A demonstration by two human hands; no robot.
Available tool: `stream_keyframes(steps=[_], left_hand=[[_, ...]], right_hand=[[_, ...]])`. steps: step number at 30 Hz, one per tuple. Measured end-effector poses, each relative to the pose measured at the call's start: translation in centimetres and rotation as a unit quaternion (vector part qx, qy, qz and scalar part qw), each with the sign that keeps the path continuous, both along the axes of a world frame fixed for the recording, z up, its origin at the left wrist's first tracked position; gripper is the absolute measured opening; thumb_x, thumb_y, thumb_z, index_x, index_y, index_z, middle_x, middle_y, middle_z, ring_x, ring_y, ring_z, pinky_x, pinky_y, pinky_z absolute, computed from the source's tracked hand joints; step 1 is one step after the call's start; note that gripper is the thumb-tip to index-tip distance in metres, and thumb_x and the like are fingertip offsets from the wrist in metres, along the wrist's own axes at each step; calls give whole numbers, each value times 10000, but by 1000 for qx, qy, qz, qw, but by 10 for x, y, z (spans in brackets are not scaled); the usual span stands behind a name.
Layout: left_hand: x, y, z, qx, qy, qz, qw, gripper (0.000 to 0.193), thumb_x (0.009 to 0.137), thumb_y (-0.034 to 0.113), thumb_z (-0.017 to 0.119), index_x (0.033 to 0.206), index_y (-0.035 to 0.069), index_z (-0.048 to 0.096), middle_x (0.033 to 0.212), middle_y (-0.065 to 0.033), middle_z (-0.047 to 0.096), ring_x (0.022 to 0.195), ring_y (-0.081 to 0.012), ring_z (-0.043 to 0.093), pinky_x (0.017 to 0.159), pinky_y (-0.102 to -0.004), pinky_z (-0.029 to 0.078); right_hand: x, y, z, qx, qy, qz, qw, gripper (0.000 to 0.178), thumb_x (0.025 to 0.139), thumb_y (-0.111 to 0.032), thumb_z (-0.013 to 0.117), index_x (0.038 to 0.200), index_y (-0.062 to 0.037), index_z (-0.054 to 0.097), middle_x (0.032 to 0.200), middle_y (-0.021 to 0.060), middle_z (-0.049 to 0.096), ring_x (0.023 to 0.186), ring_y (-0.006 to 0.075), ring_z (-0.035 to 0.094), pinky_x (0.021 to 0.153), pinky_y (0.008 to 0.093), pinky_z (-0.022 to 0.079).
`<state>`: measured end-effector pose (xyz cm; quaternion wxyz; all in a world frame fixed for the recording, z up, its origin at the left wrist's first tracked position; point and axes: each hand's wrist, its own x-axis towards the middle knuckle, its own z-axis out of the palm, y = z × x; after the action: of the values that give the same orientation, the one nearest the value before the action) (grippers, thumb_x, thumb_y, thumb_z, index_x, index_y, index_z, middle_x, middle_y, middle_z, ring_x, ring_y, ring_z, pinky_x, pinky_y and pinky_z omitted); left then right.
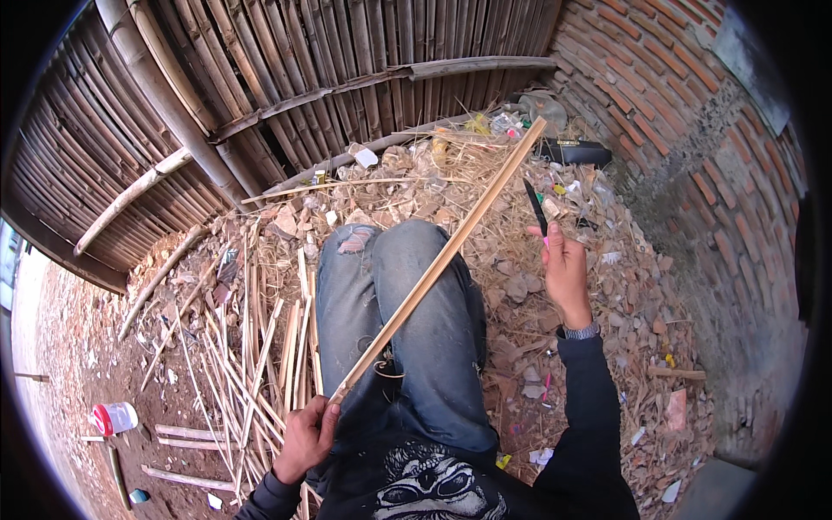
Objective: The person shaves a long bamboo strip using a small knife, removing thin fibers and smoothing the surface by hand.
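My left hand (308,435) is closed on the lower end of a long bamboo strip (438,264). The strip slants up to the right across my knees, its far end near the wall corner. On the right, my right hand (566,270) grips a knife (536,208) with a dark blade and a pink part at the handle. The blade points up and away, apart from the strip. Beside my left leg lies a loose pile of thin bamboo strips (251,355). My jeans-covered knees (407,286) are drawn together beneath the strip.
A bamboo wall (347,52) closes the far side, and a brick wall (693,130) stands to the right. Rubble and litter cover the ground around me. A dark case (574,153) lies by the corner. A red-and-white tub (114,419) and bamboo pieces (186,477) are at lower left.
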<state>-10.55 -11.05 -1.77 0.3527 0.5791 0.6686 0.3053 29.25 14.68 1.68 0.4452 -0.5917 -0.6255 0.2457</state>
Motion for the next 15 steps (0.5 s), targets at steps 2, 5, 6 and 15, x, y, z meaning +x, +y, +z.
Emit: stream_keyframes(steps=[2,5,6,15], left_hand=[[-6,7,3,-4,27,-17,999,266,1034,169,629,834,-2,595,570,-174,485,462,-299,503,496,-405,387],[-16,9,0,25,40,-28,999,248,1030,160,627,844,-2,596,592,-190,501,483,-356,522,509,-421,404],[-16,10,1,26,47,-29,998,230,1024,149,629,854,-3,599,608,-204,510,507,-388,542,521,-431,418],[-17,9,1,25,41,-33,998,221,1033,154,623,873,5,589,615,-207,504,517,-403,546,521,-433,419]], right_hand=[[-7,-11,1,3,39,9,999,496,1130,-373,481,955,19,730,601,-17,452,560,63,425,533,289,354],[-21,-17,4,16,126,24,992,353,1108,-284,555,998,13,711,608,-15,470,556,57,434,530,275,353],[-17,-17,3,-1,62,51,997,363,1105,-291,558,965,12,700,605,-10,475,555,59,440,529,282,358],[-30,-31,-18,-32,-69,59,995,468,1099,-323,543,776,9,613,547,112,477,487,225,463,521,402,371]])
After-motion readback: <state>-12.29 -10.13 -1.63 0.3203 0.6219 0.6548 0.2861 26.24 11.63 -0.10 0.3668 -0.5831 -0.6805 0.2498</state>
